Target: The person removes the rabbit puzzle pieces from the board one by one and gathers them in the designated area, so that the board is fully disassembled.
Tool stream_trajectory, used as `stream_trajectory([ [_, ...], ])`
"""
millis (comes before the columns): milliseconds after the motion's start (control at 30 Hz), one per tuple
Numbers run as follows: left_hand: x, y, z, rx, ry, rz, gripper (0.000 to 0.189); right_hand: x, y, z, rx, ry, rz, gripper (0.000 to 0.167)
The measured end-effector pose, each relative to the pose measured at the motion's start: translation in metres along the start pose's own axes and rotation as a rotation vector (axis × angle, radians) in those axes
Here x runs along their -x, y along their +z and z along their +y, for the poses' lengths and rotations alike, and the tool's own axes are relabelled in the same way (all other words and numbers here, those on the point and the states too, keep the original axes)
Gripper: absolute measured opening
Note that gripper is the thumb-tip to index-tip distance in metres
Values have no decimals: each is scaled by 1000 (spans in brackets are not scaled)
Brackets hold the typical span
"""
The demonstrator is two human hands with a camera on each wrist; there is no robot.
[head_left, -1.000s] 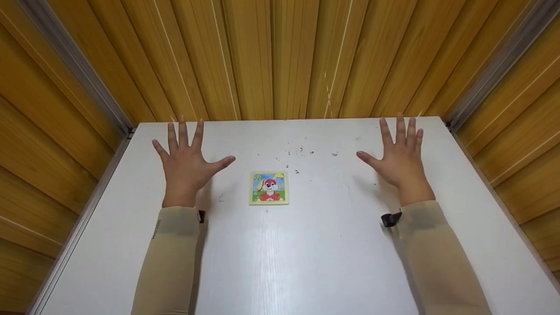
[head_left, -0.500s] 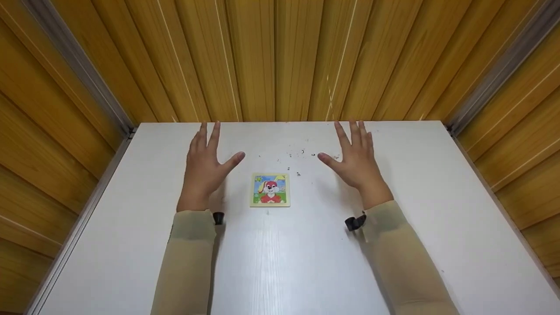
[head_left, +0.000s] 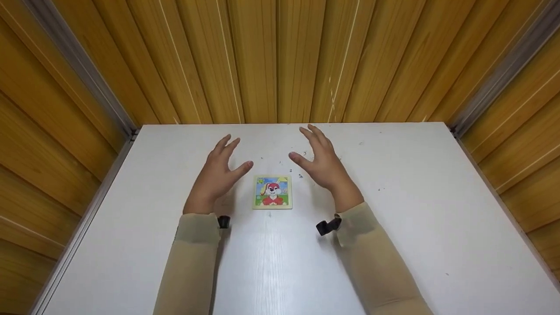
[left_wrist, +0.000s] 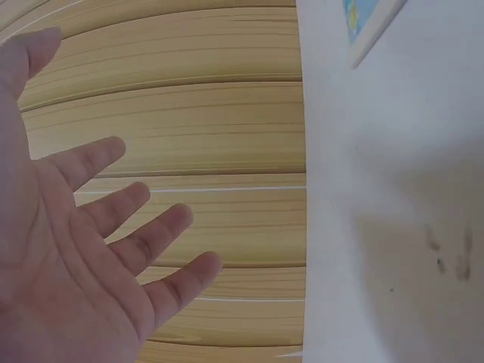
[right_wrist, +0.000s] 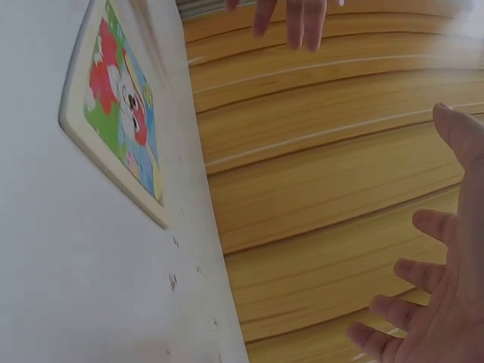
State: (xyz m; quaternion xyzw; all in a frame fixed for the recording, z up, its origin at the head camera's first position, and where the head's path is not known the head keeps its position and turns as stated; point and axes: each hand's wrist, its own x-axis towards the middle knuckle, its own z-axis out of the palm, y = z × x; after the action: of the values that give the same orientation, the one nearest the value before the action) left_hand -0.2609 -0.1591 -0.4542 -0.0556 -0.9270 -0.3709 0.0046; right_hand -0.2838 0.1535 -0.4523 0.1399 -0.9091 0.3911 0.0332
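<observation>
A small square picture puzzle (head_left: 272, 192) with a wooden border lies flat on the white table, showing a cartoon rabbit in red. To its left, my left hand (head_left: 217, 175) hovers above the table with fingers spread and thumb toward the puzzle. My right hand (head_left: 323, 168) is raised beyond the puzzle's right side, its fingers loosely extended and thumb pointing left. Both palms face inward and hold nothing. In the right wrist view the puzzle (right_wrist: 121, 106) shows at the upper left, while only a corner of the puzzle (left_wrist: 370, 23) appears in the left wrist view.
The white table (head_left: 271, 271) carries small dark marks behind the puzzle. A yellow wood-patterned wall (head_left: 288, 61) rises along its back edge, with similar panels at both sides. Grey metal posts (head_left: 94, 65) stand at the corners. Black wrist cameras (head_left: 328, 225) are strapped to the sleeves.
Both hands have come inward toward the puzzle, the right one travelling farther. Their fingers have gone from widely splayed to more relaxed. The puzzle stays in place on the table.
</observation>
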Motion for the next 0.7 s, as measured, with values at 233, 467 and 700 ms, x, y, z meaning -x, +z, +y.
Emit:
stream_trajectory([
  [233,-2,13,-6,-22,-19,-77,94,0,28,-4,-171,9,-108,83],
  [467,-5,24,-13,-56,5,-163,104,0,47,-8,-264,34,-171,75],
  [700,-3,26,-22,-127,9,-226,99,-3,61,-6,-262,36,-248,74],
])
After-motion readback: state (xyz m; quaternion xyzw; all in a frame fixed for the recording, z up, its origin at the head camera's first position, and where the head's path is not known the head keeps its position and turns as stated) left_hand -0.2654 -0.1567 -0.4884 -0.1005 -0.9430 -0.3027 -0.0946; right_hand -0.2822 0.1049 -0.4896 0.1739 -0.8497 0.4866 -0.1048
